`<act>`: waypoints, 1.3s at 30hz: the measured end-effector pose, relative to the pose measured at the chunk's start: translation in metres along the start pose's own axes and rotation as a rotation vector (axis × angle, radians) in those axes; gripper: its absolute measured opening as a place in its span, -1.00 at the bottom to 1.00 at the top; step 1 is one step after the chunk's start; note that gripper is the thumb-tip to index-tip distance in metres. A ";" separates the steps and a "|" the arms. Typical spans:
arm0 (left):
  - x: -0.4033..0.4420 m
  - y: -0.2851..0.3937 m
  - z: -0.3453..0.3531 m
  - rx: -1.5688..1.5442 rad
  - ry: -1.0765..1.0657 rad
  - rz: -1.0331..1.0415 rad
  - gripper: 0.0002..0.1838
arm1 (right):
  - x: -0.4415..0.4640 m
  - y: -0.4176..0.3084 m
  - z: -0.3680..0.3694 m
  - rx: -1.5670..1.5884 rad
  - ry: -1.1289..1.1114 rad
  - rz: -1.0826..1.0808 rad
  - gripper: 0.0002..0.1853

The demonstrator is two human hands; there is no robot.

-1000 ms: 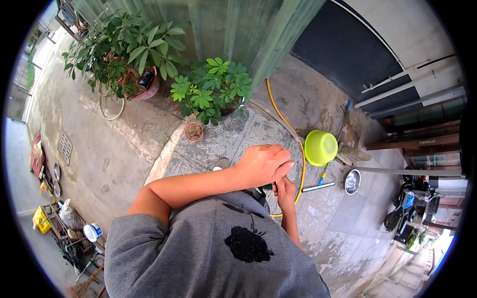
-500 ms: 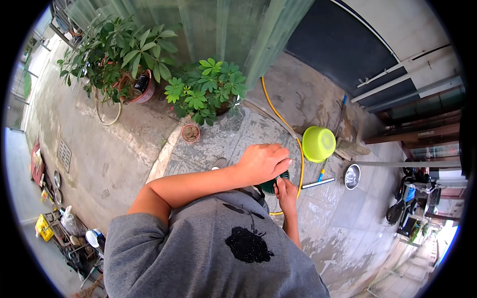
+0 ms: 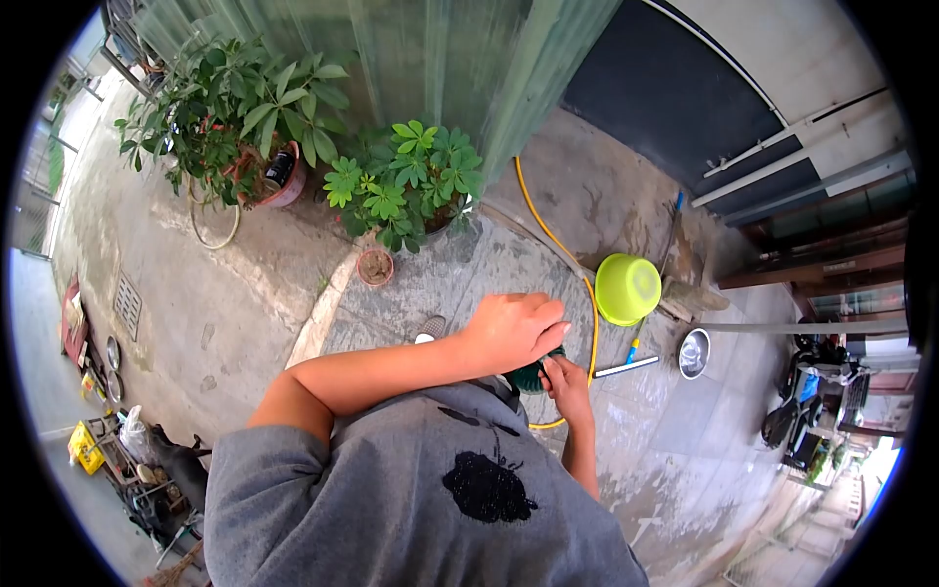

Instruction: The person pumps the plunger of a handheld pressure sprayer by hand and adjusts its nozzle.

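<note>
My left hand reaches across in front of my chest with its fingers curled closed. What it holds, if anything, is hidden under the palm. Just below it is a dark green ribbed object, mostly covered by my hands and shirt, so I cannot tell its kind. On its right side my right hand grips the edge with thumb and fingers. Part of a shoe shows on the floor beyond my left forearm.
Ahead stand a bushy potted plant, a larger one and a small pot. To the right are a yellow hose, lime-green tub, squeegee and metal bowl. A motorbike stands farther right.
My left hand has dipped slightly toward my body, and my right hand has shifted a little downward with the green object. More of the shoe shows, and a dark shape appears at lower left.
</note>
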State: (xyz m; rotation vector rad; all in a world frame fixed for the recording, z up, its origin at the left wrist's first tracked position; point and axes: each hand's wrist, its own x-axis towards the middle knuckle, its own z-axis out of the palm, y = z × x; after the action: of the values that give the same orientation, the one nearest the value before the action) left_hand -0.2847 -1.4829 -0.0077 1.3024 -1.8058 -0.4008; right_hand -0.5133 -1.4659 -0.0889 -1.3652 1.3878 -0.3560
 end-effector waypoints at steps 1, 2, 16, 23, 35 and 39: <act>0.000 0.001 -0.001 0.002 -0.001 -0.004 -0.80 | 0.001 0.000 0.000 -0.006 -0.003 -0.017 -0.58; 0.000 0.004 -0.003 0.005 -0.002 -0.005 -0.80 | 0.002 0.001 0.000 -0.012 -0.004 -0.035 -0.58; 0.010 0.011 -0.002 -0.024 0.028 0.051 -0.78 | 0.002 0.004 0.009 0.086 0.094 -0.116 -0.60; 0.011 0.007 0.004 -0.025 -0.008 0.045 -0.79 | -0.007 0.001 0.009 0.049 0.185 -0.074 -0.59; 0.009 0.000 0.002 -0.050 -0.046 0.007 -0.80 | -0.014 0.000 0.003 -0.043 0.177 -0.018 -0.57; 0.007 -0.002 -0.001 -0.063 -0.036 0.005 -0.81 | -0.014 -0.007 0.004 -0.046 0.142 -0.009 -0.57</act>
State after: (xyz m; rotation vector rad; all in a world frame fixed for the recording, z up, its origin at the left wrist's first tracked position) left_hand -0.2833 -1.4901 -0.0053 1.2536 -1.8119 -0.4779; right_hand -0.5103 -1.4542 -0.0778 -1.4059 1.5150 -0.4364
